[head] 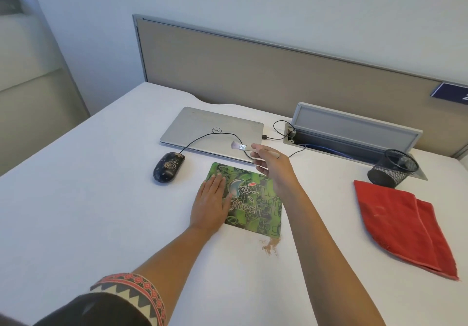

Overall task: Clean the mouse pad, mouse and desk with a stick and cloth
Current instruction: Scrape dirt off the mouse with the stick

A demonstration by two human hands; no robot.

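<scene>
The right hand (272,164) grips a small brush (243,147) above the mouse pad (255,206), which the flat, released left hand (211,202) pins to the table (101,199). Mouse (168,166) lies beyond the left hand; red cloth (402,224) well right.

Your desk (101,173) looks like smooth matt white laminate. The pad (255,199) has a slightly glossy printed plastic top, the mouse (168,167) is shiny black plastic dusted with gritty crumbs, the laptop (202,125) is brushed matt metal, and your cloth (402,224) looks like soft red microfibre.
</scene>
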